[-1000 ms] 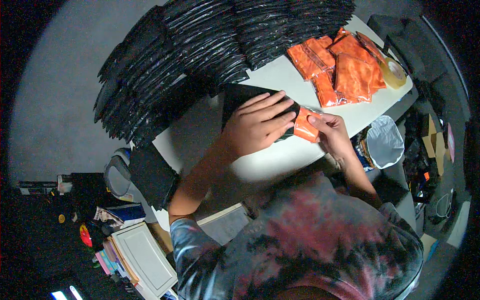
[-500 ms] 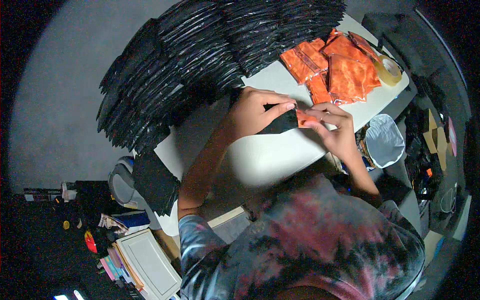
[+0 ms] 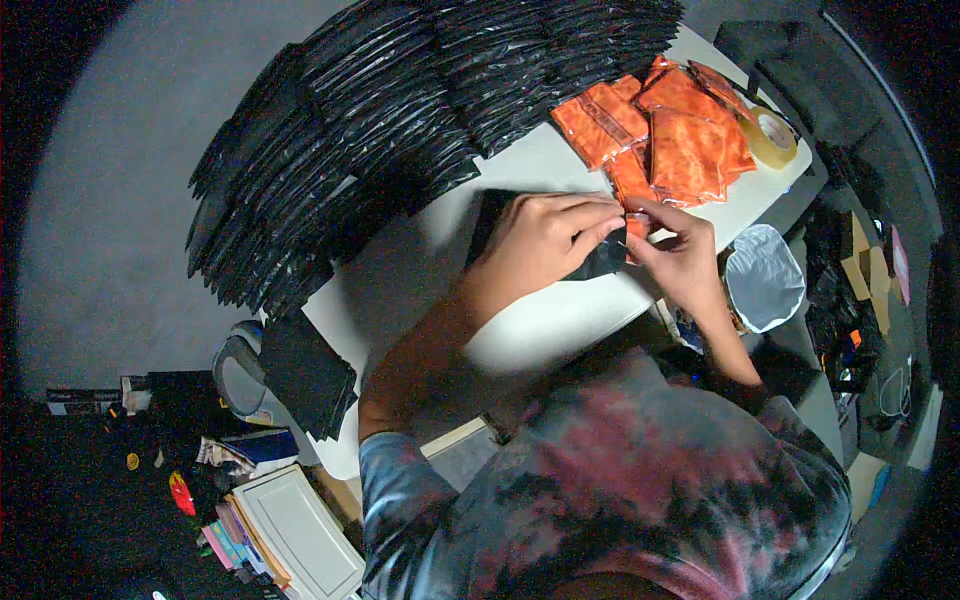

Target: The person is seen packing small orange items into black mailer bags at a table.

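A flat black plastic bag [image 3: 487,215] lies on the white table under my left hand [image 3: 550,240], whose thumb and fingers pinch its right end. An orange plastic-wrapped packet [image 3: 636,228] sits at that same end, mostly covered by fingers. My right hand [image 3: 682,248] grips the packet between thumb and fingers, right beside my left fingertips. How far the packet sits inside the bag is hidden. Just beyond my right hand lies a pile of similar orange packets [image 3: 695,150] in clear wrapping.
Long stacked rows of black bags [image 3: 400,90] line the far side of the white table [image 3: 540,330]. A tape roll [image 3: 770,138] rests by the orange pile. A lined bin [image 3: 765,278] stands off the right edge. More black sheets [image 3: 305,375] lie at the left corner.
The black bag and my left hand have shifted right, toward my right hand. Less of the orange packet shows between my fingers now.
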The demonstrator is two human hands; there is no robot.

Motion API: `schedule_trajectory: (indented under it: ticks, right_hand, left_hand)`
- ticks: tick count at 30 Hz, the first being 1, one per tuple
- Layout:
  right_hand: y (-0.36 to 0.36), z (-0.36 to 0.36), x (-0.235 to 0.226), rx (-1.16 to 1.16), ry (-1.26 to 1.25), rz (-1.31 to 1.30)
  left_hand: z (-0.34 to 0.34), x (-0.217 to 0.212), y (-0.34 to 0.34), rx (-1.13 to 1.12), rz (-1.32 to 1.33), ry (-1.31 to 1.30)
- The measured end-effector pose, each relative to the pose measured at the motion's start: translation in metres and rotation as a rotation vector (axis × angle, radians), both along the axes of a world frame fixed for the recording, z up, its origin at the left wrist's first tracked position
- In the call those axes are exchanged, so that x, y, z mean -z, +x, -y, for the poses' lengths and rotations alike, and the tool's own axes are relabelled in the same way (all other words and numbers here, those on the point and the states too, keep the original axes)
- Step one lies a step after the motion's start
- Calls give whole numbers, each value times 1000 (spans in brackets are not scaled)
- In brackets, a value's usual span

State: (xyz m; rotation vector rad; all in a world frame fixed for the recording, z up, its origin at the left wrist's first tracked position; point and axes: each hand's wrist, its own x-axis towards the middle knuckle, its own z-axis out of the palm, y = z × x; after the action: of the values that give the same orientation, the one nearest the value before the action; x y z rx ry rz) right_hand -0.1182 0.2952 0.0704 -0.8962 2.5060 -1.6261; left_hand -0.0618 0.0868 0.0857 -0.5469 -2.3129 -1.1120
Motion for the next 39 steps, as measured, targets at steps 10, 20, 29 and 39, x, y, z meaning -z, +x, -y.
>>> schedule_trajectory:
  ticks: [10, 20, 29, 39]
  right_hand:
    - [-21, -3, 7, -257, 80, 31]
    - [-33, -7, 41, -619, -156, 250]
    - [-44, 35, 2, -135, -126, 270]
    - [-58, 62, -82, -379, 126, -481]
  left_hand:
    - [37, -2, -7, -16, 150, -246]
    - [57, 26, -20, -16, 418, -357]
    - [37, 4, -22, -135, 390, 39]
    - [42, 6, -15, -168, 133, 341]
